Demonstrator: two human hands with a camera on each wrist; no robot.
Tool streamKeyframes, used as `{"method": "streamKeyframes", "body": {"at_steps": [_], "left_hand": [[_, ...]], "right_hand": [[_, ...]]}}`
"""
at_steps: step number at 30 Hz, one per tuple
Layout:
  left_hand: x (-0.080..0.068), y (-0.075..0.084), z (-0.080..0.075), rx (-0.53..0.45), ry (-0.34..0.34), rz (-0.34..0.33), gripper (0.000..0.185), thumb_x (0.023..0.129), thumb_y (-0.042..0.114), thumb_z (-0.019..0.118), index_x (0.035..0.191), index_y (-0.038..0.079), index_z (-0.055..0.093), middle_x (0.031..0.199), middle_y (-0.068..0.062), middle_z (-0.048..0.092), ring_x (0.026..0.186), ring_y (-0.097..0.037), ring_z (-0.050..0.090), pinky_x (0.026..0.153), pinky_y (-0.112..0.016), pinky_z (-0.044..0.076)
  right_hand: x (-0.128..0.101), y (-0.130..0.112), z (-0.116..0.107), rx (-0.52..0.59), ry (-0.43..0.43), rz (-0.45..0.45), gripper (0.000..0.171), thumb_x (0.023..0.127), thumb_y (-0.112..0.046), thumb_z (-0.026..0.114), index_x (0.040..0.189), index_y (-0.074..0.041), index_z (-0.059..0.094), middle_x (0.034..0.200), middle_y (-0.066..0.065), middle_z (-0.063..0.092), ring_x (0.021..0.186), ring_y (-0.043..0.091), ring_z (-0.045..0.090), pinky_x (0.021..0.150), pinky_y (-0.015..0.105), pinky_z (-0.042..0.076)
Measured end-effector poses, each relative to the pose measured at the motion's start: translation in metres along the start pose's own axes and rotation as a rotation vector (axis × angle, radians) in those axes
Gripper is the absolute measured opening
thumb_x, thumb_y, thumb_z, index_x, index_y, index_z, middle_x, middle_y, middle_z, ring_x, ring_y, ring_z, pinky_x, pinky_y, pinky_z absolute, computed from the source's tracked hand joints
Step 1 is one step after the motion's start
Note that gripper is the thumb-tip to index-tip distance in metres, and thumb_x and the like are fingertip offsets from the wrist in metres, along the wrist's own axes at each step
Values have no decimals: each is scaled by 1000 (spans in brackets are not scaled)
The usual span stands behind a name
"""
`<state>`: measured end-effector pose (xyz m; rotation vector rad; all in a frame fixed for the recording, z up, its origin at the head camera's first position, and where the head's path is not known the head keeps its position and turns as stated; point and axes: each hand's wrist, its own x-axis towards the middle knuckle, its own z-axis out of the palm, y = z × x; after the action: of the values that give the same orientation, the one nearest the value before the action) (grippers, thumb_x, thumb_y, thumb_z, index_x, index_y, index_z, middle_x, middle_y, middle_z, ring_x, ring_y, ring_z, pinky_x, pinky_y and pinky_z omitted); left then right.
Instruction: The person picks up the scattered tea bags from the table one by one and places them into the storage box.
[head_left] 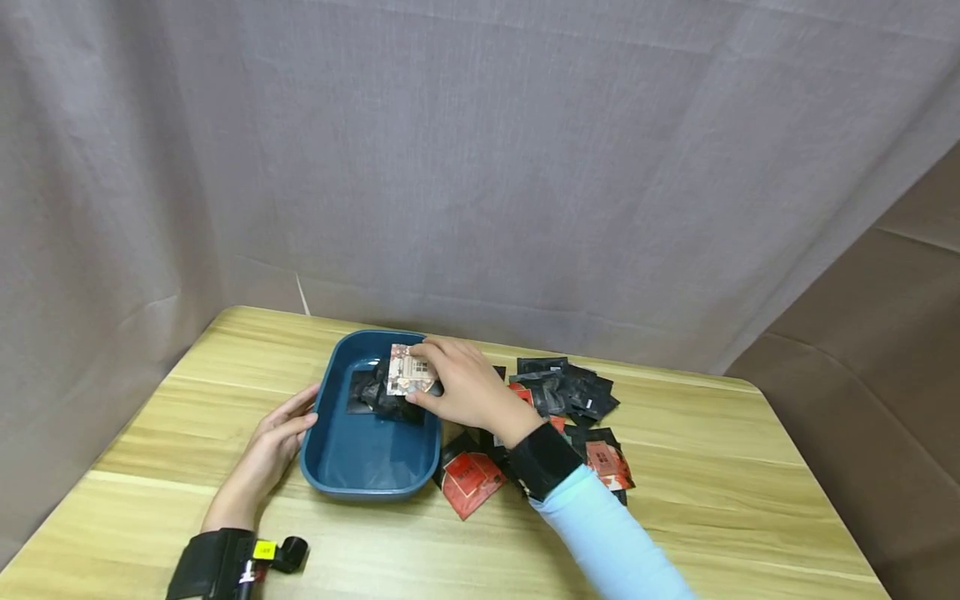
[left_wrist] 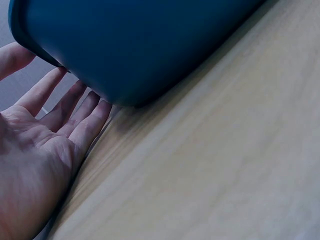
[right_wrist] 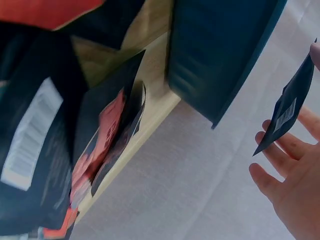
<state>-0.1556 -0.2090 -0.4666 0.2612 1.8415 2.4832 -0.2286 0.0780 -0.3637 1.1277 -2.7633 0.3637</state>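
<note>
The right hand (head_left: pixel 468 390) pinches a packet (head_left: pixel 408 372) over the blue tray (head_left: pixel 352 479); the left hand (head_left: pixel 276 442), fingers straight, steadies it. A few packets lie inside, many packets (head_left: pixel 570 392) remain on the counter.

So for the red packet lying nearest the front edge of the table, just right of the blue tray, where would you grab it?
Probably by the red packet's near corner, pinched from the front. It lies flat and tilted, that corner pointing toward the table's front edge with bare wood around it. Its far end tucks among dark packets, and the blue tray crowds its left.
</note>
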Motion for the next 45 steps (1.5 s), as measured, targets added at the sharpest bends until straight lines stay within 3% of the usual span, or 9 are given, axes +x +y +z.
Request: {"method": "streamKeyframes", "body": {"at_steps": [9,26,36,45], "left_hand": [[-3,2,1,85,25,-42,61,102,9,50,152,-11,22,134,7,46,119,3,50,96,-16,44],[-2,2,1,88,31,-52,61,102,10,50,152,-10,22,139,-1,42,120,1,50,95,-17,45],[-1,1,2,77,20,-35,60,101,8,50,151,-12,23,133,7,48,120,1,50,95,-18,45],[-1,1,1,91,34,-40,60,101,8,50,151,-11,24,132,9,49,119,-2,50,94,-18,46]], "right_hand": [[23,0,16,4,-46,26,61,90,-48,69,138,-14,54,141,5,52,134,23,42,112,41,32],[30,-8,32,29,-100,60,72,92,-52,66,148,-14,44,149,6,45,140,24,36,116,43,26],[19,-13,25,62,-127,92,74,93,-52,64,152,-15,39,155,10,37,144,27,30,118,47,23],[-2,-9,13,169,-99,156,68,94,-44,66,150,-14,41,154,11,38,144,29,30,118,47,21]]}}
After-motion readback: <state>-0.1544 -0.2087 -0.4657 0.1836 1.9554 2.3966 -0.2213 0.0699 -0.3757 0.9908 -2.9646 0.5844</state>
